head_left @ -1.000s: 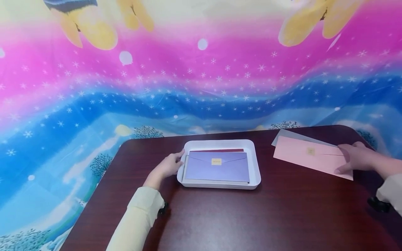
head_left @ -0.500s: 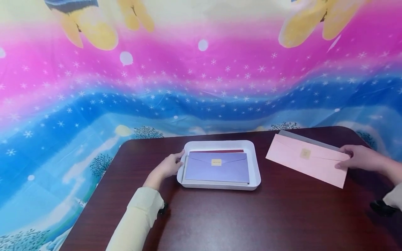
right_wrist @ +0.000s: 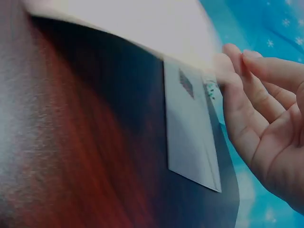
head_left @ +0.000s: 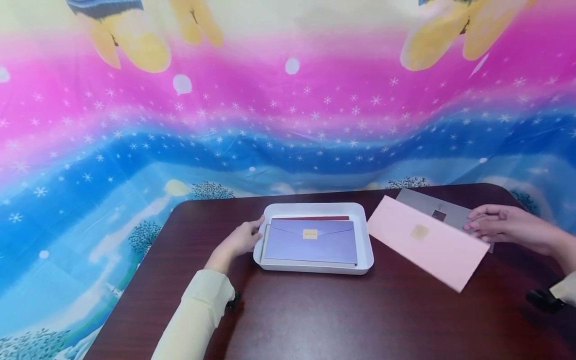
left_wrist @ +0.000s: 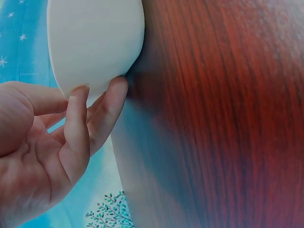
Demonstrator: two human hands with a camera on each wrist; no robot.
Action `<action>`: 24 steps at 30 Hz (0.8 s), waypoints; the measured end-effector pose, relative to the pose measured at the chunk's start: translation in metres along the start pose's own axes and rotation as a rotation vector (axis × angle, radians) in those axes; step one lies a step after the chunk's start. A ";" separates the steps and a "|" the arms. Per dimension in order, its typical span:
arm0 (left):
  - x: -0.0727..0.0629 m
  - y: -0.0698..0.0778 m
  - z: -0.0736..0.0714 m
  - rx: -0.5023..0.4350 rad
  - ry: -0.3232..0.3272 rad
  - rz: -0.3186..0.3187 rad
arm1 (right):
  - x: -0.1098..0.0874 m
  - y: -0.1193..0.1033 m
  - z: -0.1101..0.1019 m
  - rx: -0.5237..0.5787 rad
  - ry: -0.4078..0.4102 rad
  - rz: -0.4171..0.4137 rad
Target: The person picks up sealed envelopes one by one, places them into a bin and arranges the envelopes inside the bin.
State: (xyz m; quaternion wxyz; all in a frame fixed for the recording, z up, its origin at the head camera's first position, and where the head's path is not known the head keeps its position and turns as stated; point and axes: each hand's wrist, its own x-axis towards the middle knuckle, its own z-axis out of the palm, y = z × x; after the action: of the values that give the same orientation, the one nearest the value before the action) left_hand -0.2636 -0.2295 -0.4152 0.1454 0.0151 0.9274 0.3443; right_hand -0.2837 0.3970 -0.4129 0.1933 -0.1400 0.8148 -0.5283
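Note:
My left hand (head_left: pixel 240 237) grips the left rim of a white tray (head_left: pixel 365 220); in the left wrist view, fingertips (left_wrist: pixel 116 90) press against the tray's outer wall. A lilac envelope (head_left: pixel 310 250) with a gold label lies flap side up in the tray, over other envelopes that are mostly covered. At the right, a pink envelope (head_left: pixel 427 247) hangs tilted above the table, pinched at its far right edge by my right hand (head_left: pixel 513 227). It looks blurred in the right wrist view. Partly beneath it, a grey envelope (right_wrist: pixel 190 137) with a dark square lies on the table.
A dark red strip (head_left: pixel 319 218), seemingly an envelope's edge, shows behind the lilac one in the tray. The reddish-brown table (head_left: pixel 315 315) has rounded far corners. A printed snow-scene cloth (head_left: pixel 279 115) hangs directly behind it.
My right hand has drawn the pink envelope left and nearer, turning it and uncovering more of the grey envelope. The left hand and tray stay in place.

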 end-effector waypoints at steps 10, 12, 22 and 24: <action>0.000 -0.001 0.000 0.000 0.007 0.002 | 0.002 -0.010 0.051 -0.313 -0.137 0.078; 0.000 -0.001 -0.001 0.002 0.008 0.003 | 0.002 -0.013 0.062 -0.431 -0.124 0.045; -0.001 -0.001 0.000 0.000 0.007 -0.007 | 0.010 -0.015 0.071 -0.703 -0.098 0.016; -0.001 -0.001 0.000 0.005 0.007 -0.003 | 0.011 -0.015 0.067 -0.701 -0.101 0.000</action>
State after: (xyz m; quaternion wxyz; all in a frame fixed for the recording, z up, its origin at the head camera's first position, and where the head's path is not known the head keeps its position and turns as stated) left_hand -0.2625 -0.2308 -0.4155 0.1428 0.0128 0.9287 0.3420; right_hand -0.2616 0.3323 -0.4257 0.1736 -0.2240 0.9360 -0.2088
